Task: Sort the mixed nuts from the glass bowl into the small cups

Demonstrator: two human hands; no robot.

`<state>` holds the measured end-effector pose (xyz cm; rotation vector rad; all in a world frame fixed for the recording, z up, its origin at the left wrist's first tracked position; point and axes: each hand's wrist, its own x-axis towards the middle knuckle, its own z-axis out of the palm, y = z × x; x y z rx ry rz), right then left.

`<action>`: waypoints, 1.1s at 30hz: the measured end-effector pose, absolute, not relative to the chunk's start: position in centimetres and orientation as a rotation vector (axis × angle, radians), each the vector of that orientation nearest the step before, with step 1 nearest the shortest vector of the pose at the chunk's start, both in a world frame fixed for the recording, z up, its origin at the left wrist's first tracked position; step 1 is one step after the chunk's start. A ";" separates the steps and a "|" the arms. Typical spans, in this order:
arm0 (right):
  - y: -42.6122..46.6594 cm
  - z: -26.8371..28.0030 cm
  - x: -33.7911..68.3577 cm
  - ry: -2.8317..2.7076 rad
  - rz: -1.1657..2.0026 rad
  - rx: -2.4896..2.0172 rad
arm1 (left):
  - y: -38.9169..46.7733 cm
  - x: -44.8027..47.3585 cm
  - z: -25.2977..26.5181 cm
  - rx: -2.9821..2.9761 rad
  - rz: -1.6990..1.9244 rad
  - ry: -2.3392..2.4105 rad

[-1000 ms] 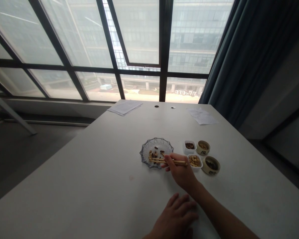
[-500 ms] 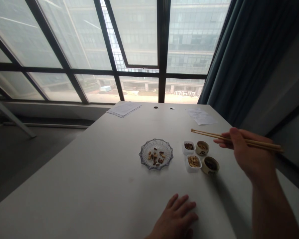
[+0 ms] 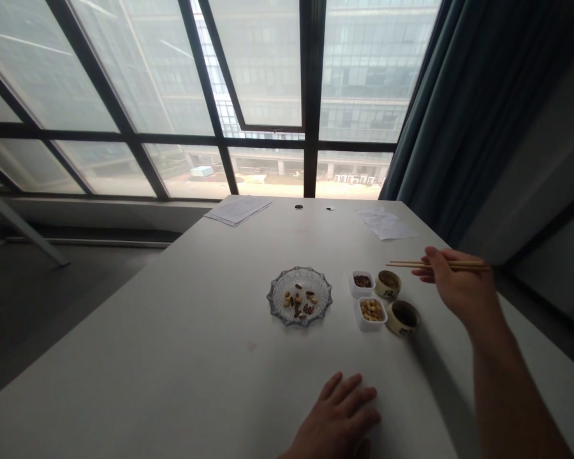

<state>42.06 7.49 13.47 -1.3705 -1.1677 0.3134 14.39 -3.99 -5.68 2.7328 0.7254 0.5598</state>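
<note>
My right hand (image 3: 459,280) grips a pair of wooden chopsticks (image 3: 437,264), their tips hovering just above the smaller round bowl (image 3: 389,292). No food shows between the tips. The larger round bowl (image 3: 405,328) is dark inside. Beside these stand two white square tubs: one tub (image 3: 362,292) with dark brown pieces, the other tub (image 3: 372,324) with peanuts (image 3: 371,310). A scalloped glass plate (image 3: 276,280) to their left bears peanuts and dark brown pieces. My left hand (image 3: 337,414) lies on the table near its front, fingers spread, holding nothing.
The white table (image 3: 172,331) reaches toward the windows. Paper sheets (image 3: 239,209) lie at its back left, and more paper (image 3: 386,224) at its back right. Two round holes are near the far edge. A dark blue curtain (image 3: 440,115) hangs at the right.
My right hand has moved slightly left and the chopstick tips have shifted right and down, toward the smaller bowl. A small thing at the tips earlier is no longer seen there. My left hand stayed still.
</note>
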 end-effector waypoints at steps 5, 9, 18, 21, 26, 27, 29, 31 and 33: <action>6.4 14.3 38.0 -1.160 0.425 -1.268 | -4.1 14.3 -5.4 2.741 0.527 0.723; 5.9 12.2 32.3 -1.390 0.759 -1.133 | -4.1 14.3 -5.5 2.754 0.536 0.725; 5.9 6.0 26.0 -1.740 0.934 -1.017 | -4.0 14.5 -5.5 2.752 0.568 0.712; 6.2 5.4 26.1 -1.712 0.959 -1.043 | -4.1 14.5 -5.4 2.756 0.548 0.715; 6.3 5.3 26.1 -1.715 0.930 -1.050 | -4.1 14.5 -5.6 2.767 0.540 0.720; 6.3 5.4 26.1 -1.730 0.918 -1.045 | -4.1 14.5 -5.6 2.766 0.548 0.725; 6.2 5.5 26.1 -1.763 0.887 -1.032 | -4.1 14.5 -5.6 2.763 0.557 0.723; 6.1 5.5 26.1 -1.784 0.858 -1.020 | -4.1 14.5 -5.5 2.755 0.557 0.717; 6.2 5.3 26.1 -1.781 0.861 -1.021 | -4.1 14.5 -5.4 2.746 0.551 0.710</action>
